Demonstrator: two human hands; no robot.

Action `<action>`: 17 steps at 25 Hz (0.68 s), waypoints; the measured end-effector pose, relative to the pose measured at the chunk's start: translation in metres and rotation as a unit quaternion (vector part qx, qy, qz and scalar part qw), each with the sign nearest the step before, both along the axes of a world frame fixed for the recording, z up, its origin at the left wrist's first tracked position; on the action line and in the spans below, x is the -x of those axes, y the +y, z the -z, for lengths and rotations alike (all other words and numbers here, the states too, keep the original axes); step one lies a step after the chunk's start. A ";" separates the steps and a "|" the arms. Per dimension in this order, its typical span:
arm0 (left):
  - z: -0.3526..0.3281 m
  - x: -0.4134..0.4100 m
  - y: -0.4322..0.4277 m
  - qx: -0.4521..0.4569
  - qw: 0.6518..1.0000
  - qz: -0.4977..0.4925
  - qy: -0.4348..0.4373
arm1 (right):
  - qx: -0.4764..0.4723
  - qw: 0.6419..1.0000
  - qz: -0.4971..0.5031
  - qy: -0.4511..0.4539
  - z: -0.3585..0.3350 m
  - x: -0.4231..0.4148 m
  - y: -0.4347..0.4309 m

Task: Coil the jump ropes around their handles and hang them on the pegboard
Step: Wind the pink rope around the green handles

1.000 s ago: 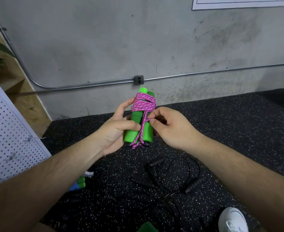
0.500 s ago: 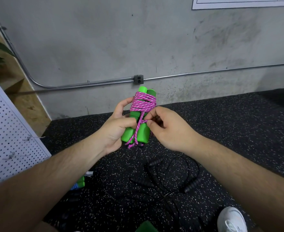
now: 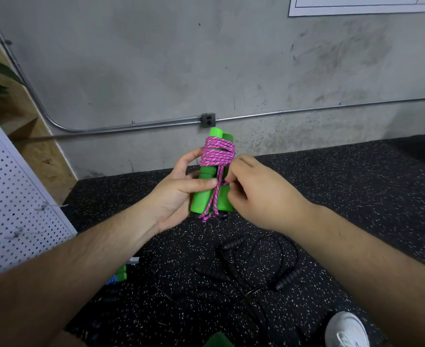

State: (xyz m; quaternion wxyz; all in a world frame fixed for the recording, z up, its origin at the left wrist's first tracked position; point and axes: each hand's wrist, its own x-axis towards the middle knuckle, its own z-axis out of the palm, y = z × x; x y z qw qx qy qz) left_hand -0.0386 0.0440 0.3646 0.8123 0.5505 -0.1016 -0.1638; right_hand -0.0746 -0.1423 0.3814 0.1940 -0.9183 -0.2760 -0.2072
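Two green foam handles (image 3: 201, 199) stand upright side by side, held in front of me. A pink braided rope (image 3: 217, 152) is coiled in several turns around their upper part, and strands run down the front to the bottom ends. My left hand (image 3: 179, 194) grips the handles from the left, thumb across the front. My right hand (image 3: 254, 194) pinches the rope strands at mid-height on the right side. A white pegboard (image 3: 13, 196) stands at the left edge.
On the speckled black rubber floor lies a loose black jump rope (image 3: 251, 266) with black handles, below my hands. Another green-handled rope (image 3: 120, 275) peeks from under my left forearm. My white shoe (image 3: 344, 330) shows at bottom right. A concrete wall with conduit rises behind.
The bundle has shifted slightly right and tilted a little. My right hand has slid down the strands to mid-height, and my left thumb now lies across the front of the handles.
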 end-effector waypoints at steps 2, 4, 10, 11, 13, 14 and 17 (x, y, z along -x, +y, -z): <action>0.001 0.001 -0.001 -0.004 1.000 -0.001 0.002 | 0.043 0.999 -0.016 -0.026 0.001 0.000 0.001; 0.003 0.000 -0.001 -0.016 1.000 -0.010 -0.002 | 0.051 0.998 -0.012 -0.026 0.002 0.000 0.002; 0.003 -0.005 -0.004 -0.066 0.995 -0.069 -0.017 | -0.004 1.000 0.019 -0.007 0.003 0.003 0.014; 0.002 -0.006 -0.004 -0.063 0.995 -0.072 -0.017 | -0.013 1.000 0.027 -0.005 0.002 0.003 0.015; 0.000 -0.007 -0.004 -0.064 0.995 -0.072 -0.018 | -0.035 0.998 0.045 0.002 0.001 0.005 0.016; 0.000 -0.008 -0.003 -0.072 0.995 -0.072 -0.016 | -0.048 0.998 0.048 0.009 0.000 0.005 0.016; 0.001 -0.010 -0.002 -0.089 0.994 -0.071 0.003 | -0.083 0.995 0.044 0.033 0.000 0.004 0.016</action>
